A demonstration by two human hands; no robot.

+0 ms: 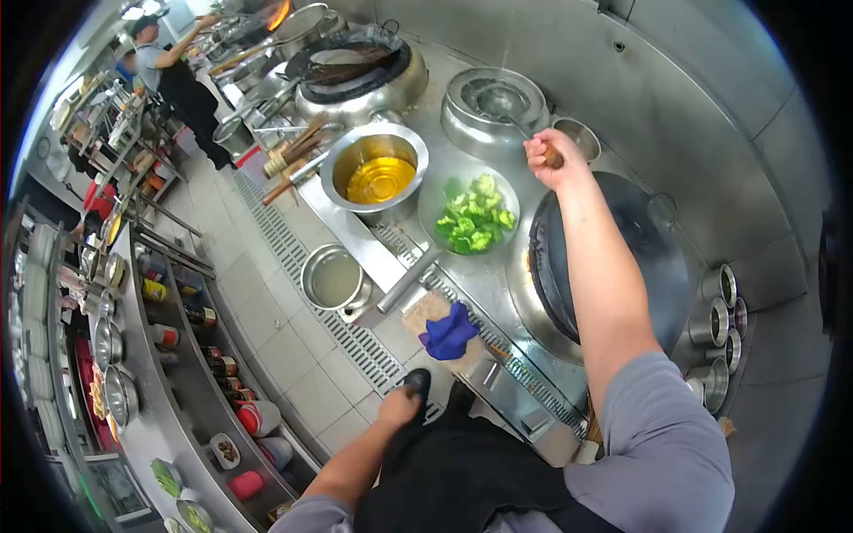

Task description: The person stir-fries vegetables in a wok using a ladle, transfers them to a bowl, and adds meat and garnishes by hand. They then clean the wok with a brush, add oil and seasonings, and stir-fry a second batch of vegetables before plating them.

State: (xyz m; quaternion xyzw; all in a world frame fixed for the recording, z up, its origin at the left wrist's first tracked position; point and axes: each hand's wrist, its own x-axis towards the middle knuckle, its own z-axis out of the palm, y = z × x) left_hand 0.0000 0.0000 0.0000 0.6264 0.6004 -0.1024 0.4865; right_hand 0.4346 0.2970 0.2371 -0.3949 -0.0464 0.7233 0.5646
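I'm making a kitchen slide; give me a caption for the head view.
Right hand holds a wooden-handled ladle at a metal pot, near a bowl of broccoli.

ladle [524, 131]: metal, wooden-handled, tilted, my right hand [558, 160] gripping handle, head at pot mouth
pot [484, 138]: round, steel, upright on counter [526, 182]

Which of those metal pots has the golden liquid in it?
The wide-rimmed pot right beside the green vegetables. Its liquid is clear and golden, while the smaller pot nearer the floor grating holds something pale and cloudy.
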